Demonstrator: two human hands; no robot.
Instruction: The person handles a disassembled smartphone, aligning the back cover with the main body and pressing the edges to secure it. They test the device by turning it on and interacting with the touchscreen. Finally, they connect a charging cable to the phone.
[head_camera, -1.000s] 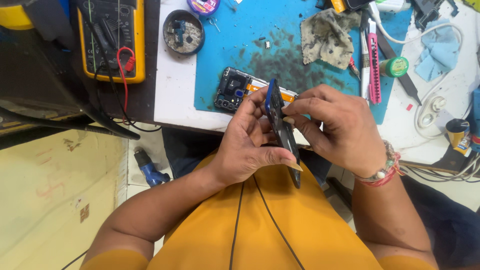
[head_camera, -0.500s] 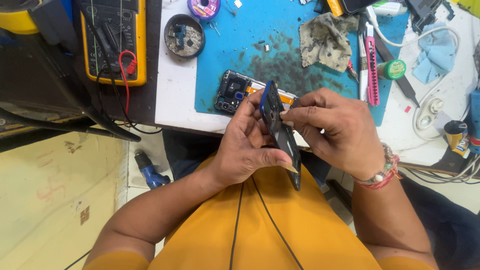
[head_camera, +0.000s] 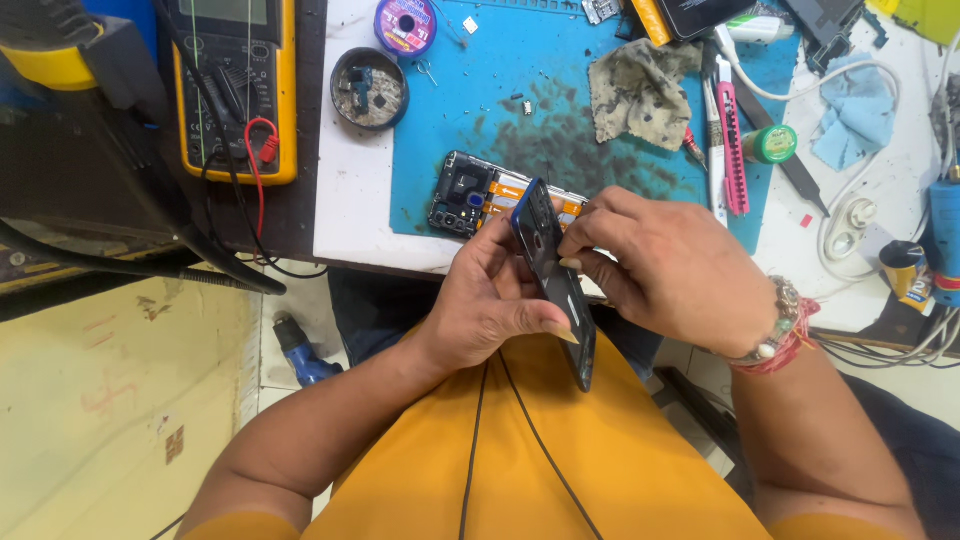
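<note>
My left hand (head_camera: 490, 300) grips a dark phone back cover (head_camera: 553, 275), held on edge above my lap, thumb pressed on its lower side. The fingertips of my right hand (head_camera: 665, 270) pinch the cover's upper part near its camera cutout. A beaded and red thread bracelet sits on my right wrist. Behind my hands an opened phone body (head_camera: 480, 195) with its circuit board showing lies on the blue work mat (head_camera: 480, 110), partly hidden by the cover and fingers.
A yellow multimeter (head_camera: 235, 80) with red and black leads lies at the back left. On or near the mat are a round tin of small parts (head_camera: 368, 90), a solder wick spool (head_camera: 405, 25), a dirty rag (head_camera: 640, 90), a pink cutter (head_camera: 732, 140) and a blue cloth (head_camera: 855, 110).
Both hands and the cover have shifted slightly left and up toward the table edge. The grip on the cover is the same.
</note>
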